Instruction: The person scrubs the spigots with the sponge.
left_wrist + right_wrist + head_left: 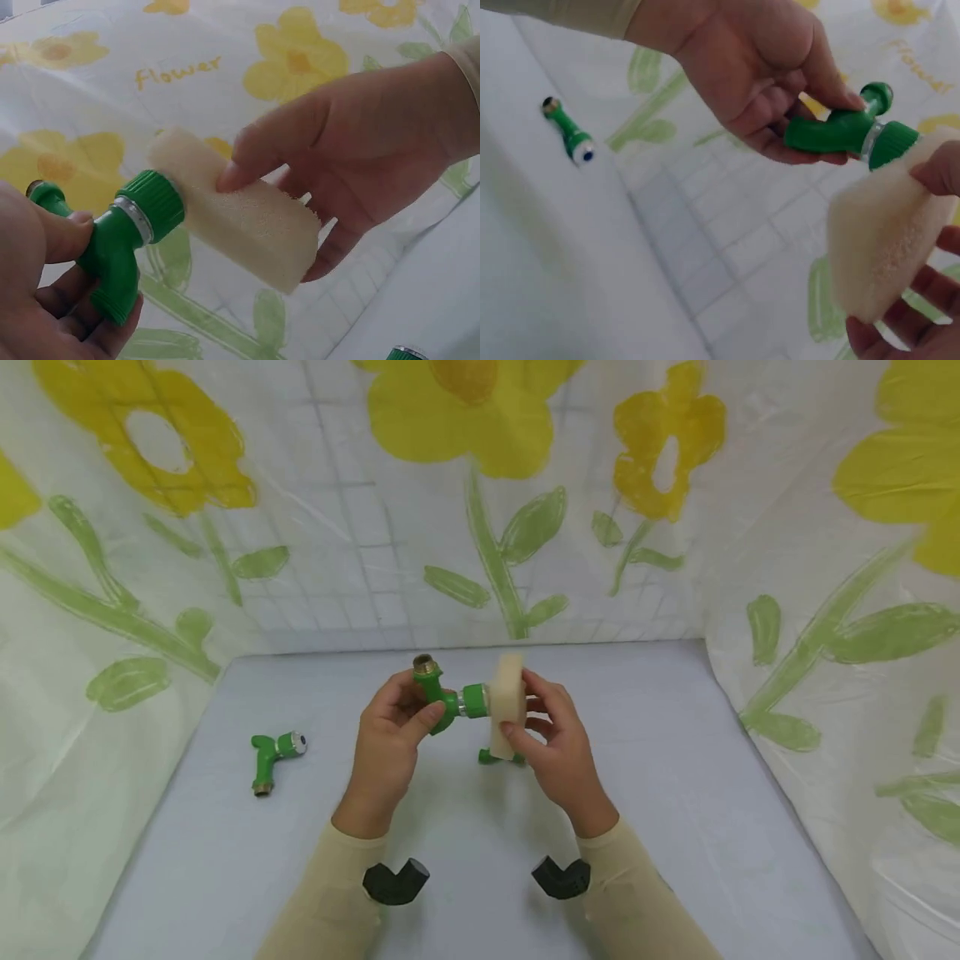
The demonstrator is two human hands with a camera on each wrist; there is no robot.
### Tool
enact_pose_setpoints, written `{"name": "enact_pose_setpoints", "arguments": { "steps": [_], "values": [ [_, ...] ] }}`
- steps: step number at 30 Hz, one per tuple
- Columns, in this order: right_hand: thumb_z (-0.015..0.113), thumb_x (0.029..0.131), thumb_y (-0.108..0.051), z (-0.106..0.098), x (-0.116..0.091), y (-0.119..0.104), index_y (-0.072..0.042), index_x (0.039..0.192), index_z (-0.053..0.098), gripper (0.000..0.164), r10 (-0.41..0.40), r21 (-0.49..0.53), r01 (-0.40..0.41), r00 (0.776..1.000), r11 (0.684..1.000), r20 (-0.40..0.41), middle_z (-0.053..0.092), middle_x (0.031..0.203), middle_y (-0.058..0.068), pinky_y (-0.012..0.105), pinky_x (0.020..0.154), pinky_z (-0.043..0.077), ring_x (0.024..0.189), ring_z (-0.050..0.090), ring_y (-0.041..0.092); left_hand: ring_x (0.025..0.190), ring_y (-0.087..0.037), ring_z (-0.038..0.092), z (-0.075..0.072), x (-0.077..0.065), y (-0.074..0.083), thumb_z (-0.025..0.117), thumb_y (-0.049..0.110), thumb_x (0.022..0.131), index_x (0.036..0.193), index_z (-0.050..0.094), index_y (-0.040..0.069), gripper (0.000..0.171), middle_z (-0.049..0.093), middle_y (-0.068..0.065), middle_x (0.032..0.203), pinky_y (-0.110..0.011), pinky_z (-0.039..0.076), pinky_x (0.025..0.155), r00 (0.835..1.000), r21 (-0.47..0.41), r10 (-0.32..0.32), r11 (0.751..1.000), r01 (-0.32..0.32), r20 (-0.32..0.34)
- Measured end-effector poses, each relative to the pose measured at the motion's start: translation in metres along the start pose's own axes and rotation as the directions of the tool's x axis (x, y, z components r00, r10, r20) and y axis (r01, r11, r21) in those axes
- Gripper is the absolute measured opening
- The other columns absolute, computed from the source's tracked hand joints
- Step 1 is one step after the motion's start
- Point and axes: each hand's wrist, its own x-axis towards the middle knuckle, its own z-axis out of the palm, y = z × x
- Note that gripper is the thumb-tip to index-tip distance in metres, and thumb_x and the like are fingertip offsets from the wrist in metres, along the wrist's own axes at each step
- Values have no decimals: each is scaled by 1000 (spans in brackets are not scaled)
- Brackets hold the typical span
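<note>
My left hand (384,745) pinches a green faucet (474,701) by its body, thumb in front, above the table. Its brass threaded end tilts up, and its round ribbed knob (154,201) points right. My right hand (561,750) grips a cream sponge (507,706) between thumb and fingers. The sponge's flat side meets the knob's end and hides that face. In the right wrist view the sponge (877,232) has a rough, porous patch near the fingers.
A second green faucet (266,764) lies on the table at the left. Another green piece (487,757) shows beneath the sponge, mostly hidden. The pale table (465,893) is bordered by white curtains (315,602) painted with yellow flowers. Dark curved mounts (396,882) sit at both wrists.
</note>
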Motion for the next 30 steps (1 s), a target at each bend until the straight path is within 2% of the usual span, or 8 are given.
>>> {"name": "enact_pose_setpoints", "arguments": {
  "steps": [4,7,10,13,16,19,25,30],
  "values": [
    [78,94,2,1,0,-1,-9,160,53,71,-60,0,60,995,998,83,56,138,9,38,99,58,122,57,32,104,-31,70,-3,0,0,70,-7,103,137,66,-2,36,69,-17,116,-33,59,91,998,-11,-19,1000,18,-59],
    [77,93,5,0,0,-1,-4,159,52,72,-126,31,125,991,992,48,56,137,15,42,99,58,120,57,37,104,-31,69,-3,1,0,71,-8,102,137,65,-3,36,70,-18,117,-33,59,91,1000,-1,-19,1000,19,14],
    [76,96,2,-1,0,1,-7,161,51,71,-69,31,69,998,997,2,55,139,12,40,100,57,120,58,34,103,-31,67,-3,1,3,71,-8,101,136,65,-4,36,71,-19,118,-32,59,89,998,22,-5,1000,3,69],
    [76,99,-3,0,1,4,-12,162,52,68,12,8,-12,999,1000,40,56,138,5,37,100,57,121,58,28,104,-32,68,-4,0,4,70,-9,101,136,67,-1,35,71,-18,117,-32,60,89,999,21,-10,1000,9,30],
    [77,96,0,-1,0,3,-8,160,53,68,-38,17,36,995,999,89,57,136,9,39,99,58,120,58,32,103,-31,69,-4,0,4,70,-9,102,135,68,2,35,70,-18,117,-31,59,90,999,9,-32,999,32,-9],
    [77,93,3,-2,0,0,-4,159,52,71,-116,34,114,992,993,58,56,136,15,42,97,58,119,57,37,103,-31,67,-3,2,3,70,-9,102,136,66,-2,35,70,-20,117,-32,59,90,999,14,-28,1000,28,44],
    [76,97,-3,-4,0,1,-11,160,51,68,15,-21,-15,1000,1000,23,55,139,5,37,100,56,122,57,29,101,-30,66,-1,2,1,70,-12,100,135,64,-5,35,70,-19,116,-31,60,87,998,54,0,999,-3,65],
    [78,93,0,-5,-1,-4,-6,158,52,70,-72,0,72,995,997,66,55,138,12,43,100,58,123,56,35,102,-32,68,-2,2,3,69,-12,102,137,63,-4,36,70,-19,117,-34,62,88,999,23,-15,1000,14,48]
  ]
}}
